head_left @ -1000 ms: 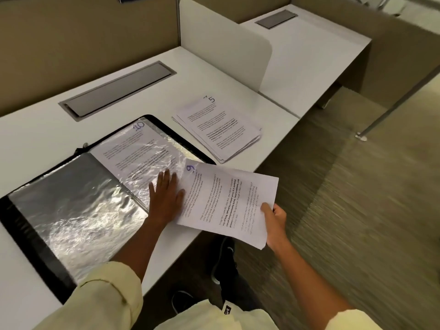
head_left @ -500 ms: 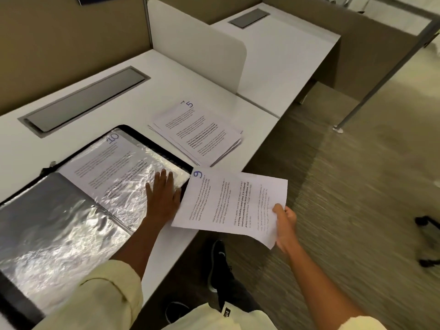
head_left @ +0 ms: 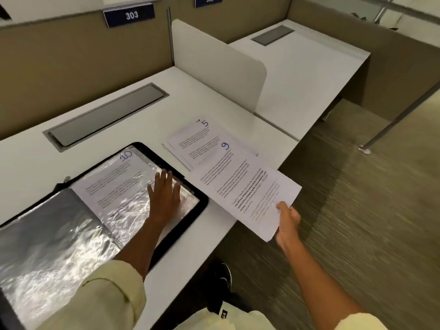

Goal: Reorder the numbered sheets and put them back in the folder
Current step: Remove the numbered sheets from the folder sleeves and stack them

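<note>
White cubicle desk [head_left: 190, 101]: my left hand [head_left: 164, 198] lies flat on the open black folder's [head_left: 202, 206] sleeved sheet 10 [head_left: 114, 182]; my right hand [head_left: 287, 221] pinches white printed sheet 9 [head_left: 242, 186] over the loose paper stack [head_left: 192, 139] beside it.

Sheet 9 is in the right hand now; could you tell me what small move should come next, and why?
Probably slide sheet 9 into the folder sleeve before sheet 10: the right hand pinches its corner over the desk edge, while the left hand lies flat on the sleeve.
</note>
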`<state>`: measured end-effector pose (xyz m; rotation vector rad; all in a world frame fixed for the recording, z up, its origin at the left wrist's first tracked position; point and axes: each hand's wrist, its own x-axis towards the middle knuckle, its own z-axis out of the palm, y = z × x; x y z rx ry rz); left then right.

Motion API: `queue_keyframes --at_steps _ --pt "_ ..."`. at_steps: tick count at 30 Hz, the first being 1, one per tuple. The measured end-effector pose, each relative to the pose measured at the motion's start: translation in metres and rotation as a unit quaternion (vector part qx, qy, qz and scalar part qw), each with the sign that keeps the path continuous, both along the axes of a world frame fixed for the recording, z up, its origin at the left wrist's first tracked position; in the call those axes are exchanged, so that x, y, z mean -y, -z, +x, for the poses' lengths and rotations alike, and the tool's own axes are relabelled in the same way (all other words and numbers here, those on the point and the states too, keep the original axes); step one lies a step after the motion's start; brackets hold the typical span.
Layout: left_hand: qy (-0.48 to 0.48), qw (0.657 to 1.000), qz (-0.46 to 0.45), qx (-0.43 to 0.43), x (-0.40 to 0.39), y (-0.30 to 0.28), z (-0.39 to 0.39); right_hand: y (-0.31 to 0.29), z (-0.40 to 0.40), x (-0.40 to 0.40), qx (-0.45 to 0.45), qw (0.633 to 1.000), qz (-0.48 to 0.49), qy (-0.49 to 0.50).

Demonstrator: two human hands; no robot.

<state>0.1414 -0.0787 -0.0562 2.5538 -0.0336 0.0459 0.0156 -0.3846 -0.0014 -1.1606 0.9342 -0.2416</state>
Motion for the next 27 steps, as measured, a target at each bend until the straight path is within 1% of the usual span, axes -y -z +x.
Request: queue_keyframes --at_steps 6,11,16,21,27 --pt "-0.019 0.999 0.039 0.018 -0.016 -0.001 0.022 0.009 0.074 -0.009 0.007 0.999 0.017 -0.036" --pt "-0.039 0.998 0.044 -0.014 -0.017 0.002 0.026 0.02 0.124 -0.018 0.01 0.996 0.038 -0.074" --pt "-0.062 0.996 0.061 -0.03 -0.018 0.007 0.023 0.033 0.161 -0.026 0.003 0.993 0.033 -0.111" --pt "-0.088 0.993 0.067 -0.034 -0.012 0.009 0.015 0.044 0.182 -0.03 -0.014 0.99 0.012 -0.143" --pt "-0.108 0.989 0.086 -0.052 -0.008 0.011 0.0 0.053 0.19 -0.03 -0.071 0.977 -0.046 -0.196"
